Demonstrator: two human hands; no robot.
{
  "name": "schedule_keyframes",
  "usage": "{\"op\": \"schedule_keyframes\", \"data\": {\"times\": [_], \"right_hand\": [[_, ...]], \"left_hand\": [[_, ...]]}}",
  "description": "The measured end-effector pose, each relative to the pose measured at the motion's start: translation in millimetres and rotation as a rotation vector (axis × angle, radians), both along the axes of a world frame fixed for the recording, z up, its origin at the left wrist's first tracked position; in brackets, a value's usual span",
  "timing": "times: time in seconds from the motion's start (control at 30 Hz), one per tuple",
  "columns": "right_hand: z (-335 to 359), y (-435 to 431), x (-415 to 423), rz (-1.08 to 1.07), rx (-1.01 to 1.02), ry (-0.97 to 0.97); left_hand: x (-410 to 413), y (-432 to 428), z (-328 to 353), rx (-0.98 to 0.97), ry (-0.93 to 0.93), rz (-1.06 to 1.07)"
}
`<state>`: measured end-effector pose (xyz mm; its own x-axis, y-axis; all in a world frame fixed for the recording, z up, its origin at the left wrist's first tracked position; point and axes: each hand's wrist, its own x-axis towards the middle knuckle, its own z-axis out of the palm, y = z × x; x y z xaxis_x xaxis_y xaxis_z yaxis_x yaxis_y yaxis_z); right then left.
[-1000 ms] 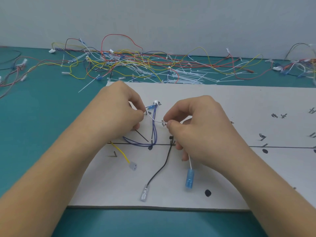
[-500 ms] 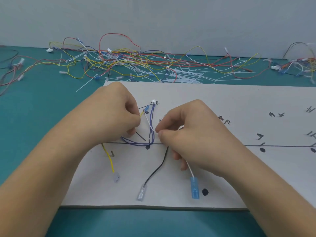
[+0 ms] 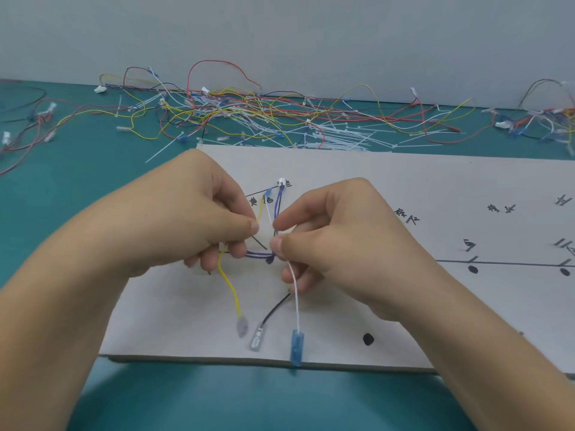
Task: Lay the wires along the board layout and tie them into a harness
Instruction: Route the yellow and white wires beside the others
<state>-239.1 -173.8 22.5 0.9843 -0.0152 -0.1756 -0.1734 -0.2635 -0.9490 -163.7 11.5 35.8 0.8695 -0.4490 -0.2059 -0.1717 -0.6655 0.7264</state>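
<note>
I am pinching the yellow wire with my left hand and the white wire with my right hand over the board, its blue terminal hanging past the edge at six o'clock, so I am risking dragging both off their drawn lines.

A teal table shows on the left, along the near edge and in a strip at the back; its top is smooth and dull. Behind it stands a wall — plain, pale grey — meeting the table's far edge.
</note>
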Motion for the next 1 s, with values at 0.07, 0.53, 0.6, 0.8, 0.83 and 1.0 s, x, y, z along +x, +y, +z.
{"op": "schedule_keyframes", "data": {"times": [0.07, 0.53, 0.6, 0.8, 0.83, 1.0], "right_hand": [[0, -4, 0, 0.002, -0.068, 0.005], [-6, 1, -2, 0.127, -0.240, 0.063], [-5, 2, -3, 0.136, -0.236, 0.066], [-2, 4, -4, 0.117, -0.153, 0.097], [-2, 3, -5, 0.123, -0.150, 0.101], [-2, 3, -3, 0.135, -0.117, 0.106]], "left_hand": [[-7, 2, -4, -0.089, 0.033, 0.040], [-52, -4, -16, -0.431, 0.210, 0.178], [-56, -5, -17, -0.438, 0.200, 0.171], [-63, -2, -26, -0.314, 0.105, 0.184], [-65, -2, -28, -0.313, 0.084, 0.190], [-70, -5, -31, -0.224, 0.037, 0.239]]}}
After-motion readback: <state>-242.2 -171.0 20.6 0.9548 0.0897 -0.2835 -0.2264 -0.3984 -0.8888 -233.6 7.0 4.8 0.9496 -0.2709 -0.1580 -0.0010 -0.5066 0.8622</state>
